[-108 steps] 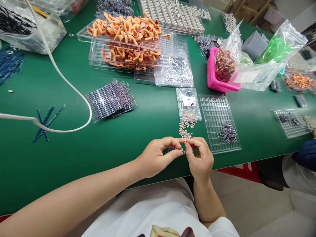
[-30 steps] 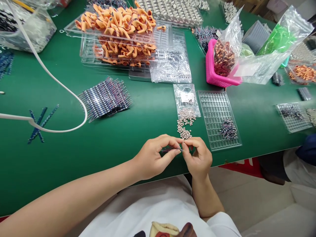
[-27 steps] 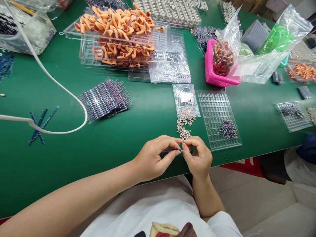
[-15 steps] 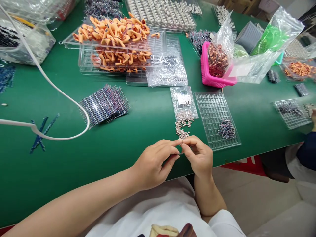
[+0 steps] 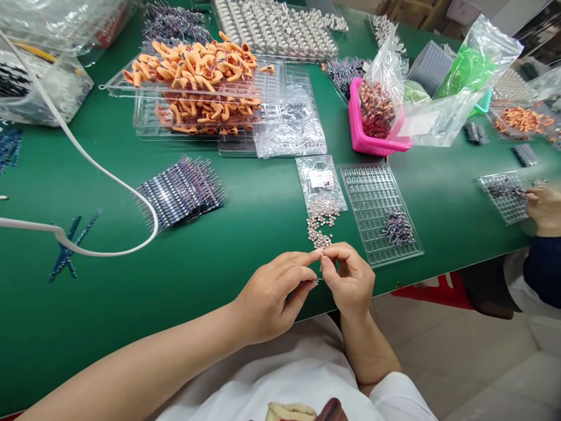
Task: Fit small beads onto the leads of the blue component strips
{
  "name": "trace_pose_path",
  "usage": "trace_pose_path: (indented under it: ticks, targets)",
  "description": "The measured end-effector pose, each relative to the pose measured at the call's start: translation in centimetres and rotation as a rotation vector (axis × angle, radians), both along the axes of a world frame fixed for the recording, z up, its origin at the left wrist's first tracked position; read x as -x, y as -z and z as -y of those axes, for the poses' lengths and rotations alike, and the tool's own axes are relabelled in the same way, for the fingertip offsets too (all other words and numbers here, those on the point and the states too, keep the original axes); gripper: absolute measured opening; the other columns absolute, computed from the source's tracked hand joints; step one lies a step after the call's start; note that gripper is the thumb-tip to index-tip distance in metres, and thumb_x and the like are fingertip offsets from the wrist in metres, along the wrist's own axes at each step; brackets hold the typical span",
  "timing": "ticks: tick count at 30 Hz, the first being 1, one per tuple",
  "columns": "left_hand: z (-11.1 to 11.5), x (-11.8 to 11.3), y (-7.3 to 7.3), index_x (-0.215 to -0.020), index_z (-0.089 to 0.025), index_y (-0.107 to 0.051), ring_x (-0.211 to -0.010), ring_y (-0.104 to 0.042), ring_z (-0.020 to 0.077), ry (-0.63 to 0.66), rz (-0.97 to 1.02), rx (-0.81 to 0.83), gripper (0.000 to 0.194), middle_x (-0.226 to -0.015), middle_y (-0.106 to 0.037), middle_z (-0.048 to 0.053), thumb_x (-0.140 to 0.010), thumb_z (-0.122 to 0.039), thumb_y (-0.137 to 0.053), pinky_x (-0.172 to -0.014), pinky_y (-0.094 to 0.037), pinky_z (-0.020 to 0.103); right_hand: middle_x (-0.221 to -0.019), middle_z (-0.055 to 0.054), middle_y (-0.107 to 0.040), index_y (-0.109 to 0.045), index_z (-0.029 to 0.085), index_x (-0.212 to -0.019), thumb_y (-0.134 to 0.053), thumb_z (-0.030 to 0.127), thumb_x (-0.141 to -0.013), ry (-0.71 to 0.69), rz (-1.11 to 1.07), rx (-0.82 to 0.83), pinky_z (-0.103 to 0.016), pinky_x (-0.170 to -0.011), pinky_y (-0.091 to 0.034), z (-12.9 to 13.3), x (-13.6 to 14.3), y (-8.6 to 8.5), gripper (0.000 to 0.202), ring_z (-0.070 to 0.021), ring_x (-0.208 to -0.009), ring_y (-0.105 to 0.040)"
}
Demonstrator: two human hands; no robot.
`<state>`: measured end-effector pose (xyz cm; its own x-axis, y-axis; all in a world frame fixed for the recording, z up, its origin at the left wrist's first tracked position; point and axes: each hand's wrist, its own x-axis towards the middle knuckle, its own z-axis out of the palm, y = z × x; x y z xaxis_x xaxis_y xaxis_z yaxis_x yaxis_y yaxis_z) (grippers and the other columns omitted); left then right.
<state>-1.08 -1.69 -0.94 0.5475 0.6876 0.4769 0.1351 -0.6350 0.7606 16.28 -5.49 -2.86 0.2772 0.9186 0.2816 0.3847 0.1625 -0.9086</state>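
The left hand (image 5: 272, 295) is gripping something thin (image 5: 319, 279); the right hand (image 5: 351, 278) is pinching a tiny bead (image 5: 322, 254), risking losing it among the loose beads (image 5: 321, 227) farther off by slackening.

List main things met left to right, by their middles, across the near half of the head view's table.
Crossed blue strips → dark striped bundle → left hand → small round pieces → right hand → large clear tray → smaller clear tray → co-worker's hand.
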Motion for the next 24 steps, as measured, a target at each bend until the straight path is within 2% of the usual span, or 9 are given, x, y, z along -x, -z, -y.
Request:
trace_pose_path:
  ticks: [7,10,12,14,16,18,24]
  targets:
    - [0.1,0.0,0.1,-0.1,-0.017,-0.063,-0.108,-0.073,0.0246,0.01,0.022,0.025,0.019,-0.124,-0.074,0.02,-0.088,-0.003,-0.061,-0.092,-0.06,0.038,-0.083,-0.003,-0.067,-0.067,0.022,-0.087,-0.063,0.017,-0.089,-0.013,-0.017,-0.019,-0.029,-0.064,-0.053,0.0,0.0,0.0,0.007,-0.0163,-0.076,-0.064]
    - [0.2,0.0,0.0,-0.097,-0.018,-0.064,-0.106,-0.074,0.0235,0.014,0.053,0.119,0.015,-0.122,-0.075,0.017,-0.09,-0.005,-0.06,-0.089,-0.061,0.036,-0.083,-0.003,-0.066,-0.067,0.022,-0.086,-0.063,0.017,-0.089,-0.015,-0.033,-0.013,-0.028,-0.059,-0.052,-0.1,-0.1,0.0,0.007,-0.0148,-0.07,-0.061]
    - [0.1,0.0,-0.2,-0.094,-0.019,-0.065,-0.104,-0.075,0.0234,-0.007,0.064,0.27,0.009,-0.116,-0.078,0.015,-0.091,-0.011,-0.061,-0.087,-0.062,0.034,-0.083,-0.002,-0.066,-0.067,0.022,-0.086,-0.063,0.018,-0.089,-0.019,-0.036,-0.005,-0.027,-0.057,-0.051,0.0,-0.3,0.1,0.006,-0.0137,-0.067,-0.06]
    - [-0.2,0.0,-0.4,-0.09,-0.018,-0.067,-0.096,-0.076,0.0227,-0.04,0.08,0.503,0.004,-0.109,-0.079,0.013,-0.092,-0.019,-0.063,-0.083,-0.062,0.033,-0.082,-0.002,-0.065,-0.066,0.022,-0.086,-0.063,0.018,-0.088,-0.037,-0.038,0.008,-0.026,-0.056,-0.05,0.1,-0.6,0.1,0.005,-0.013,-0.064,-0.058]
    - [-0.5,-0.1,-0.5,-0.089,-0.017,-0.067,-0.085,-0.076,0.0201,-0.058,0.111,0.749,0.012,-0.099,-0.079,0.01,-0.092,-0.028,-0.065,-0.076,-0.063,0.031,-0.08,-0.001,-0.063,-0.065,0.022,-0.086,-0.063,0.019,-0.088,-0.068,-0.04,0.026,-0.027,-0.056,-0.05,0.3,-0.8,0.2,0.005,-0.0131,-0.063,-0.058]
    - [-0.9,-0.2,-0.5,-0.087,-0.016,-0.067,-0.075,-0.072,0.017,-0.063,0.144,0.923,0.018,-0.087,-0.077,0.007,-0.089,-0.034,-0.069,-0.068,-0.061,0.028,-0.077,-0.001,-0.062,-0.065,0.022,-0.085,-0.063,0.019,-0.089,-0.095,-0.041,0.046,-0.028,-0.058,-0.05,0.5,-0.9,0.3,0.005,-0.0142,-0.065,-0.058]
    - [-1.3,-0.6,-0.3,-0.082,-0.015,-0.066,-0.067,-0.063,0.0129,-0.067,0.182,1.11,0.022,-0.077,-0.068,0.001,-0.08,-0.034,-0.077,-0.061,-0.054,0.024,-0.076,-0.001,-0.062,-0.065,0.022,-0.083,-0.063,0.018,-0.088,-0.117,-0.045,0.099,-0.028,-0.059,-0.047,0.7,-1.0,0.5,0.006,-0.014,-0.066,-0.056]
